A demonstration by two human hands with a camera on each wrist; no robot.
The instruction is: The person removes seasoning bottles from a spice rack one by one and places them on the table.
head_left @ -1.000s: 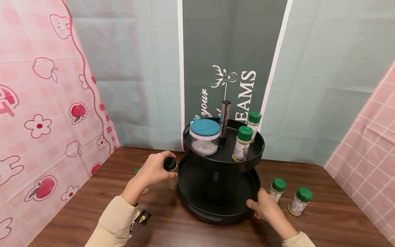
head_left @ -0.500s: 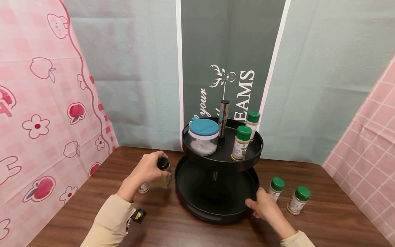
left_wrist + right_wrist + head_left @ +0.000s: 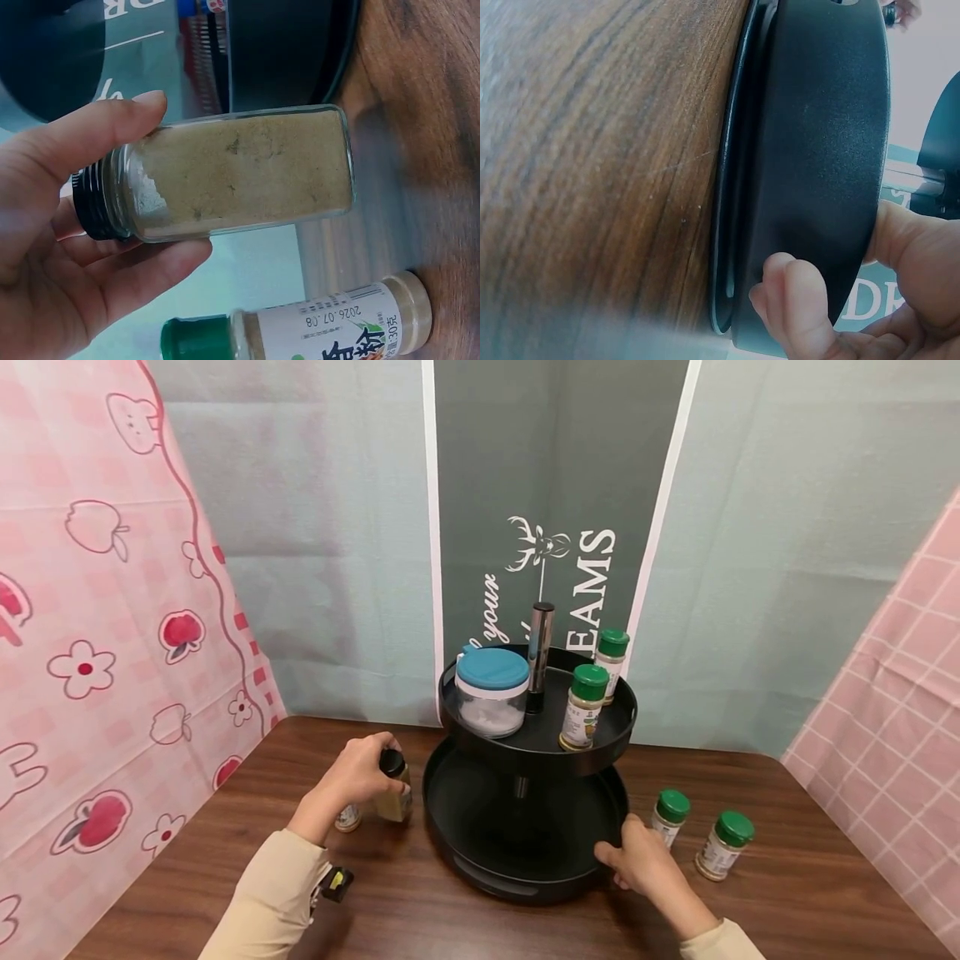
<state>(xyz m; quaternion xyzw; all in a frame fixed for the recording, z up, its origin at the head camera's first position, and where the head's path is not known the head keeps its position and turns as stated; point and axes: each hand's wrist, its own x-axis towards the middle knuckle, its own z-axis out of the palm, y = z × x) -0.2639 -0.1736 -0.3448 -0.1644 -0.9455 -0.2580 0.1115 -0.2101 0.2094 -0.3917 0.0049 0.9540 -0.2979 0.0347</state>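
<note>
Jar (image 3: 247,172) of tan powder, square-sided glass with a black cap, sits in the grip of your left hand (image 3: 358,774), thumb on one side and fingers on the other near the cap. You hold it just left of the black lower tray (image 3: 480,810); whether its base touches the wooden table (image 3: 420,914) you cannot tell. Your right hand (image 3: 641,857) pinches that tray's right rim — thumb inside, fingertips against the outer wall.

Beside your left hand stands a green-capped seasoning bottle (image 3: 330,334), partly hidden in the head view. On the upper tray (image 3: 551,763) you have a blue-lidded clear canister (image 3: 492,695), a metal post (image 3: 540,647) and two more green-capped shakers (image 3: 582,714). Another pair of green-capped shakers (image 3: 720,852) stands on the table, near your right hand.
</note>
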